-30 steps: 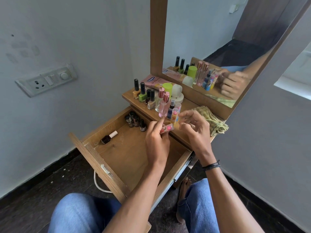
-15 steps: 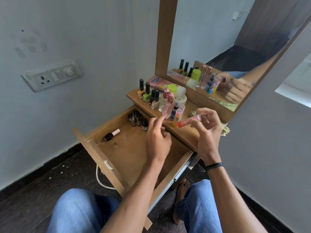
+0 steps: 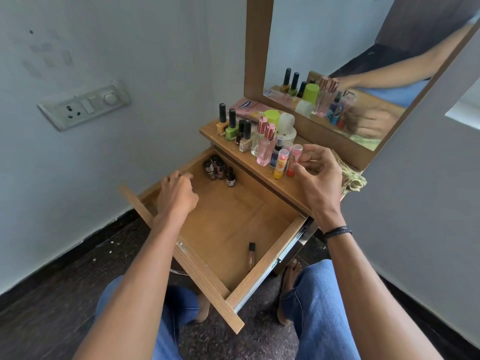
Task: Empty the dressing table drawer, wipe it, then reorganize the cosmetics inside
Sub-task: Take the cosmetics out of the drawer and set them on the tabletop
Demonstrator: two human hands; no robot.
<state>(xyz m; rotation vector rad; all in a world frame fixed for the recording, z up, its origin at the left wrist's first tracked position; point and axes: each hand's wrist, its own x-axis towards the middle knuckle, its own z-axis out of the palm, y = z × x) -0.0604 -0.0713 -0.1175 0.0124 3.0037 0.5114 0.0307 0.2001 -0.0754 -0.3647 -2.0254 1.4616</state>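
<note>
Right hand (image 3: 320,178) pinches a pink-capped red tube (image 3: 295,154) standing upright on the wooden table (image 3: 285,188). Left hand (image 3: 176,194), fingers curled, is inside the open wooden drawer (image 3: 265,263); its grip cannot be determined.

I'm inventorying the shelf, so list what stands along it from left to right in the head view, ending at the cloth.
yellow nail polish → green nail polish → beige nail polish → pink perfume bottle → yellow lip balm → red lip balm, pinched by the right hand → cloth
</note>
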